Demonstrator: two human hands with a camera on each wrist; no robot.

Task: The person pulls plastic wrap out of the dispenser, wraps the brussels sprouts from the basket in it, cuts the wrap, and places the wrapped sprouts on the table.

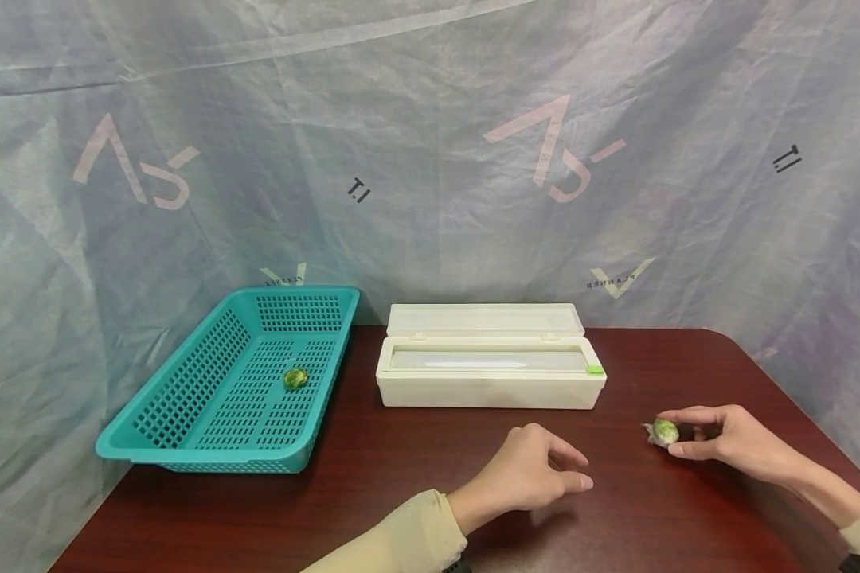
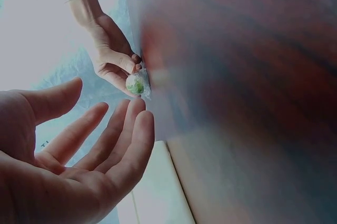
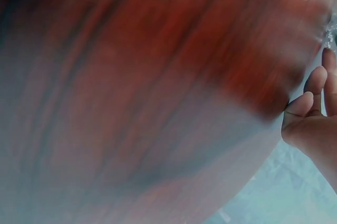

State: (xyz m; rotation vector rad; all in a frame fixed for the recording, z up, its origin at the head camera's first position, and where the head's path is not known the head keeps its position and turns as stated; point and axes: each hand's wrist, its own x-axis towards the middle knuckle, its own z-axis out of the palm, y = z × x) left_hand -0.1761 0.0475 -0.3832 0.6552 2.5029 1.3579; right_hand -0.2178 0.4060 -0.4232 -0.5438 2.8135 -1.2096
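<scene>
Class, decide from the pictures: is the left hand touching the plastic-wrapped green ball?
Apart: the head view shows bare tabletop between the left hand and the wrapped ball.

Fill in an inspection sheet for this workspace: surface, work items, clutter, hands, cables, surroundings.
Surface: dark red-brown table, glossy.
Work items: wrapped green vegetable in clear film; unwrapped green vegetable inside the teal basket; white box, its lid open at the back.
Clutter: nothing seen.
Hands: right hand pinches the wrapped green vegetable; left hand holds nothing, in front of the white box.
Cables: nothing seen.
Surroundings: wrinkled grey sheet with printed marks behind the table.
</scene>
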